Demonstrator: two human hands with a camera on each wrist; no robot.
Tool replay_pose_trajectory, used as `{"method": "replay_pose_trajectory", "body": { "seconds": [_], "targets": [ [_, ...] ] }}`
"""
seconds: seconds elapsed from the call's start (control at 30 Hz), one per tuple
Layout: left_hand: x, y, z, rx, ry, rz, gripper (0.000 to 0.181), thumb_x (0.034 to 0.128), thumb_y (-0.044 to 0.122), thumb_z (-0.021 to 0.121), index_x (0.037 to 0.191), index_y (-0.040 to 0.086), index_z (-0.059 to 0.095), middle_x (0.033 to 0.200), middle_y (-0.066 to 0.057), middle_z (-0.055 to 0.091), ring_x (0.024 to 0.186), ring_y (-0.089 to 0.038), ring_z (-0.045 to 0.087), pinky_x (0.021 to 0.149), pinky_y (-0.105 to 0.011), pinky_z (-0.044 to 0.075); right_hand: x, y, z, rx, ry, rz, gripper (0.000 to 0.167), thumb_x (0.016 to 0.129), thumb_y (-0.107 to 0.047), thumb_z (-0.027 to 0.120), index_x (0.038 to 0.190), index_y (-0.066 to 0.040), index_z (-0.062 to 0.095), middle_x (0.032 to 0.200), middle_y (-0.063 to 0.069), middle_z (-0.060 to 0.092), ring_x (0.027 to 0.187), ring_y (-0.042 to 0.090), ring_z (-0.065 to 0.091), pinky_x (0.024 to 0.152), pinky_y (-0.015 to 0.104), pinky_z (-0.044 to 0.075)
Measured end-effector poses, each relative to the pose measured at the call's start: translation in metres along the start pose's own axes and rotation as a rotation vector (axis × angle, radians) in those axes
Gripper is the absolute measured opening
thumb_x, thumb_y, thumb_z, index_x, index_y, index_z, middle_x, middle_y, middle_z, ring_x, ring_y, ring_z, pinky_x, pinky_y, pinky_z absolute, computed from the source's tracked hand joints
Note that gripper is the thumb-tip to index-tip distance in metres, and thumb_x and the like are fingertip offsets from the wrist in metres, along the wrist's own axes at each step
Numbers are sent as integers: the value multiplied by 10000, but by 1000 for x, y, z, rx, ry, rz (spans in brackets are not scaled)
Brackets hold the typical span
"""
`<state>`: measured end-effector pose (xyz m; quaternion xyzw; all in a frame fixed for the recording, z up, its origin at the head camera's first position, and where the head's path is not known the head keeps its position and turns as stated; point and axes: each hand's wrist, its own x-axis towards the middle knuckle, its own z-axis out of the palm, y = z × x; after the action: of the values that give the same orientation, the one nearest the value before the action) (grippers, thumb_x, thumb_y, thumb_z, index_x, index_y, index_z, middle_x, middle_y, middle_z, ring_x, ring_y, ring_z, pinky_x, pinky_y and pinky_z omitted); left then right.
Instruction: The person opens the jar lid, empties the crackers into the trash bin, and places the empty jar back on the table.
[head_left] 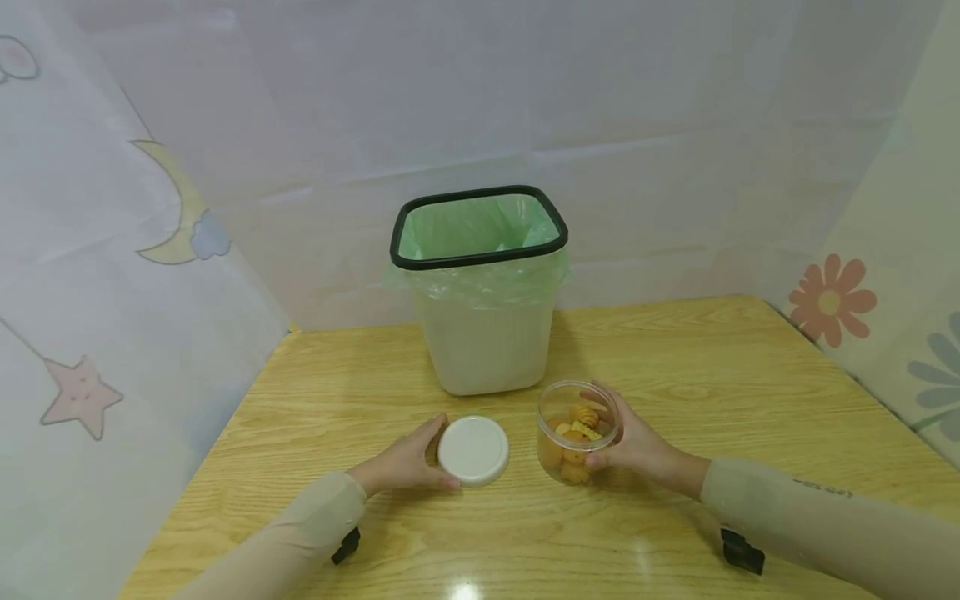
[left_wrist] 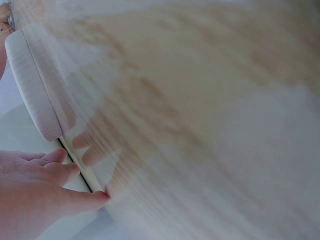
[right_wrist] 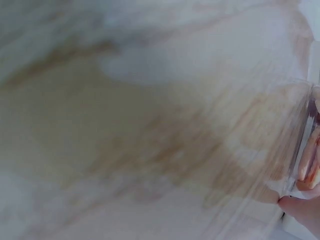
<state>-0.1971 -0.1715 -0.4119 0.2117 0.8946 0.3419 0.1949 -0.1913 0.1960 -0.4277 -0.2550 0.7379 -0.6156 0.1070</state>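
Observation:
A white round lid (head_left: 473, 450) lies flat on the table just right of my left hand (head_left: 407, 458). In the left wrist view that hand (left_wrist: 40, 185) has its fingers extended, their tips on the tabletop, with a small gap to the lid (left_wrist: 34, 85). My right hand (head_left: 630, 439) grips a clear round jar (head_left: 551, 450) from its right side, thumb at the front and fingers behind. The jar has no lid on and holds several cookies (head_left: 577, 433). Only the right thumb (right_wrist: 302, 212) and a bit of the jar show at the right wrist view's edge.
A pale trash bin (head_left: 487, 342) with a black rim (head_left: 480, 261) and a green liner bag (head_left: 480, 225) stands behind the lid and jar. The wood-grain table (head_left: 337, 375) meets cloth-covered walls (head_left: 315, 150) at the back and both sides.

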Motion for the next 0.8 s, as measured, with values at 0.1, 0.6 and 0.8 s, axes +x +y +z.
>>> {"method": "replay_pose_trajectory", "body": {
  "seconds": [0.1,0.6,0.8],
  "targets": [
    [0,0,0,-6,-1,-12,1121,780,385,823,1520,-74,117,1557,-263,193,1426,-442,156,1081,-677,116,1,1,0,22,-2,-11,1227,777,-283,842,1514,21,-90,1553,309,8,1357,604,-28,1008,734,164],
    [1,-4,0,-17,11,-26,1127,770,371,834,1525,-62,119,1562,-274,160,1416,-467,156,1084,-646,189,1,-1,3,17,33,-41,1006,822,-71,769,1499,44,34,1532,313,39,1331,635,9,968,752,242],
    [1,-4,-1,-18,13,-29,1124,771,363,835,1529,-53,116,1562,-273,161,1416,-471,154,1084,-636,205,0,0,2,1,37,-49,1005,819,-75,770,1501,44,40,1527,317,53,1326,640,37,956,736,287]
  ]
}}
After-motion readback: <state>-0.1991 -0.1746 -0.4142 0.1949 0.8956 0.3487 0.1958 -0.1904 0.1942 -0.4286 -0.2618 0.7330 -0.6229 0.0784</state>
